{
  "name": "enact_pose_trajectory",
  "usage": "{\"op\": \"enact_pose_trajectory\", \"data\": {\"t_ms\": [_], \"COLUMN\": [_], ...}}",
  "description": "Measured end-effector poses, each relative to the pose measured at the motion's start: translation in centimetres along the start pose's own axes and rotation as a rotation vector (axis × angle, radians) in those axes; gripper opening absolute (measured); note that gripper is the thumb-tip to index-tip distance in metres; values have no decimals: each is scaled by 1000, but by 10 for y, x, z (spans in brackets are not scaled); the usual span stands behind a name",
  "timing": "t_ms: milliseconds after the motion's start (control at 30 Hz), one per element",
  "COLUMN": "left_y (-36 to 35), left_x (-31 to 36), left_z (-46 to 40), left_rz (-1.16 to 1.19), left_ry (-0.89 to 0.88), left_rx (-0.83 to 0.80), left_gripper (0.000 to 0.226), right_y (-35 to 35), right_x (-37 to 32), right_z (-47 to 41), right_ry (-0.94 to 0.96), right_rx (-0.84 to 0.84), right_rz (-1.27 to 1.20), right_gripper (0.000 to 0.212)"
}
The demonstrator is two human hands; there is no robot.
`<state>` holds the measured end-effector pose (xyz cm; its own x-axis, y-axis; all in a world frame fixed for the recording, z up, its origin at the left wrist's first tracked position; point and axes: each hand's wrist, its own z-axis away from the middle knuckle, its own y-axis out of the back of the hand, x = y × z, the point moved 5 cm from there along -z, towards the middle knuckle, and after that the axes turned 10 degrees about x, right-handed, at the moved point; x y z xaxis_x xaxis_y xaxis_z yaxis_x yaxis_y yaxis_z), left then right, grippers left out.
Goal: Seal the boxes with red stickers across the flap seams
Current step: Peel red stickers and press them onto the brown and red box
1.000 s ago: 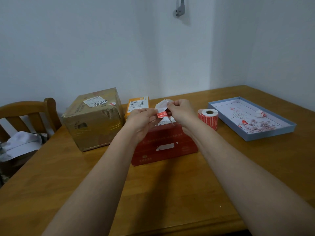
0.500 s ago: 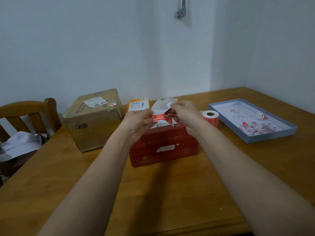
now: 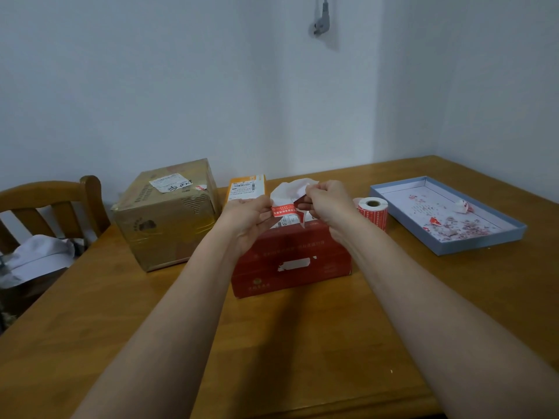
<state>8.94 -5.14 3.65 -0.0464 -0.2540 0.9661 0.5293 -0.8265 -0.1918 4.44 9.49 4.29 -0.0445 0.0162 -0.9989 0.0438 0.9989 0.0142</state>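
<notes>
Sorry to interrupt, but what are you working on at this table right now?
A person is peeling a red sticker off its white backing above the red box. The left hand pinches the sticker and the right hand pinches the backing. The sticker roll stands beside the box; the sticker is not yet applied.

1. We see both forearms bare from the frame's lower edge at 6 o'clock; no sleeves reach into view.
2. Our left hand and right hand wear no gloves, rings or watch.
</notes>
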Motion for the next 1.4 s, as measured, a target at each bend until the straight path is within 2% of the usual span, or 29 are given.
{"op": "enact_pose_trajectory", "data": {"t_ms": [267,400,567,700,800,967,1200,1400], "left_y": [-4,-7,-2,-2,-2,1,2,1], "left_x": [-4,-4,-5,-4,-3,-2,-2,-3], "left_z": [3,3,-2,1,1,-1,1,0], "left_rz": [-173,-118,-94,-77,-61,-60,-36,-31], "left_ry": [25,17,43,51,46,34,44,41], "left_rx": [-82,-79,-45,-56,-51,-50,-41,-9], "left_gripper": [10,6,22,14,26,34,38,40], "right_y": [-4,-7,-10,-11,-11,-13,-10,-13], "right_x": [-4,-2,1,7,9,4,5,4], "right_z": [2,3,3,3,2,3,-1,3], "right_ry": [70,58,-92,-177,-181,-146,154,198], "right_rx": [-24,-70,-134,-158,-149,-224,-179,-195], "right_rz": [24,32,-86,-167,-182,-127,174,157], "right_gripper": [8,8,8,10,13,31,13,19]}}
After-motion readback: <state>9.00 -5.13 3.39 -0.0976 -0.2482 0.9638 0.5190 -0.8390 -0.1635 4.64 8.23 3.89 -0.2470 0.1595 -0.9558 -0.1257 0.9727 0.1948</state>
